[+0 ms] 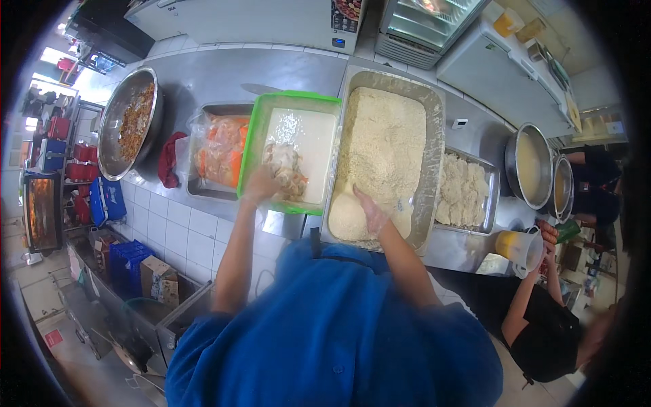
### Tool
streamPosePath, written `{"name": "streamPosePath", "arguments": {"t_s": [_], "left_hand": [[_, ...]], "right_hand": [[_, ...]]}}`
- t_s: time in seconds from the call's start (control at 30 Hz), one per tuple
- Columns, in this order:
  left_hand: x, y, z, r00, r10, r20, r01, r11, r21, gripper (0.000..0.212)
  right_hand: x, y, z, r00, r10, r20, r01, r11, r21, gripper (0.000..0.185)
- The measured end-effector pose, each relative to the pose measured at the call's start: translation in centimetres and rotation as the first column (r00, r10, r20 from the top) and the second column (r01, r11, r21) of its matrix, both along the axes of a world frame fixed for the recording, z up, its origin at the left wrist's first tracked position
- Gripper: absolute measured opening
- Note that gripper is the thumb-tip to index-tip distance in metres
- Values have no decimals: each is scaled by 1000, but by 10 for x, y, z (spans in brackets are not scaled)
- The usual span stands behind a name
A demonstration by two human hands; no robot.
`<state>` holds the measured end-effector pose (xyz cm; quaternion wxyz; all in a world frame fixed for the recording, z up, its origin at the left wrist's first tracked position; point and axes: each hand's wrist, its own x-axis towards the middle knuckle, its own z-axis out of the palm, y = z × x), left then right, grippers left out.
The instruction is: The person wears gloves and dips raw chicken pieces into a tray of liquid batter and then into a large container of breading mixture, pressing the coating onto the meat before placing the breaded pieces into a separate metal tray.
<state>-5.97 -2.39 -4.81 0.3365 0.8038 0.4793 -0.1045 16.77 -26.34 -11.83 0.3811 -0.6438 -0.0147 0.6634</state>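
My left hand [262, 183] reaches over the near left side of a green-rimmed tub [247, 147] of white batter [300, 124]. Its blurred fingers are at a heap of batter-coated raw meat pieces [287, 170]; whether they grip one is unclear. My right hand [375, 213], seemingly in a clear glove, is in the near part of a deep steel pan [431, 127] of pale breadcrumbs [389, 122]. Its thumb points up beside a rounded, crumb-covered mound [347, 217]. The other fingers are mostly hidden there.
Left of the tub are a steel tray [196, 188] with bagged orange-and-pink food, a red cloth [170, 160] and a steel bowl [109, 127]. Rightward stand a tray of breaded pieces [462, 191], bowls of liquid [531, 157] and a plastic jug [529, 249] near a co-worker's hands [546, 249].
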Motion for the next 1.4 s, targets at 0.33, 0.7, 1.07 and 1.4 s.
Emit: {"name": "streamPosePath", "arguments": {"t_s": [0.33,0.7,1.07,1.4], "left_hand": [[36,14,-4,784,178,595,-141,984,-109,30],[10,-4,-96,802,-468,371,388,880,273,28],[55,-13,-39,933,-336,129,275,896,348,31],[88,-5,-44,849,-503,-160,527,830,185,25]], "right_hand": [[35,-18,60,563,-623,-543,751,660,20,66],[44,-60,-10,644,375,667,-107,907,-407,83],[13,-57,-55,937,165,307,-96,969,-227,93],[-1,-2,-28,884,-175,-434,256,957,136,81]]}}
